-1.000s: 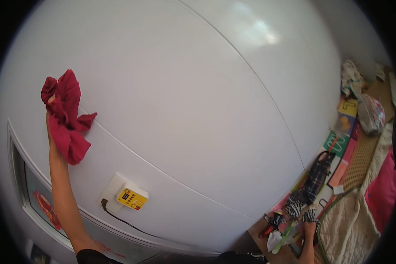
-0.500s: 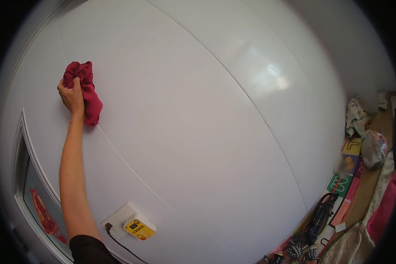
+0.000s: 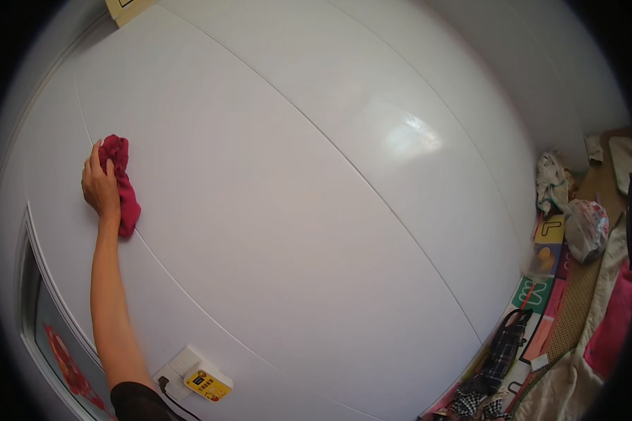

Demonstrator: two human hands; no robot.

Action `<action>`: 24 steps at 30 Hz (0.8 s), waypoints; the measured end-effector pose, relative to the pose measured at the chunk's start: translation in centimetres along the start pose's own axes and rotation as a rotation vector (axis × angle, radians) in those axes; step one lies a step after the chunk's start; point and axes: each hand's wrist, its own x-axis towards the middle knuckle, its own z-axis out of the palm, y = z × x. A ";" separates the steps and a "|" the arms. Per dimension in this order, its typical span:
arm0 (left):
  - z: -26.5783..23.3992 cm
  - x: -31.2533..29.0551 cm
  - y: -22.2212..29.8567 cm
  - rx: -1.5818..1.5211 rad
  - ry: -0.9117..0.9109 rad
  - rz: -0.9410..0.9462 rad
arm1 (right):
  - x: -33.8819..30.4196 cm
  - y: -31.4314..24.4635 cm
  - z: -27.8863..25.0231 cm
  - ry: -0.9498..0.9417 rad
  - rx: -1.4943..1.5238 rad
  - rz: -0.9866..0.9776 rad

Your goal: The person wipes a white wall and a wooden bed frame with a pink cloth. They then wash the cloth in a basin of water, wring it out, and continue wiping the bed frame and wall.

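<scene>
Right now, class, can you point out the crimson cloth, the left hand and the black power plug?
Crimson cloth (image 3: 127, 198): head view, on its hanging lower folds.
Left hand (image 3: 101, 188): head view, on the back of the hand.
Black power plug (image 3: 163, 383): head view, on its body.

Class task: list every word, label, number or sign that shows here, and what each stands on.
I describe print without copying it out.
Yellow-fronted plug-in block: dark print, too small and blurred to read.
Yellow mat tile: one dark outlined character.
Green mat tile: one pale outlined character.
Cream boxy thing, top edge: dark lines, cut off.
Other mat tiles: marks partial or unclear.
</scene>
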 end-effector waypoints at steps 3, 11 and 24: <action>-1.3 -0.9 1.1 -0.099 -0.066 -0.030 | -0.3 -0.4 0.0 0.008 0.023 -0.009; -2.3 -3.0 -0.5 -0.126 -0.170 0.102 | 1.6 1.6 1.4 0.022 0.046 -0.081; 3.9 0.5 4.7 -0.279 -0.152 0.055 | 0.0 -1.7 -0.2 -0.043 0.029 -0.054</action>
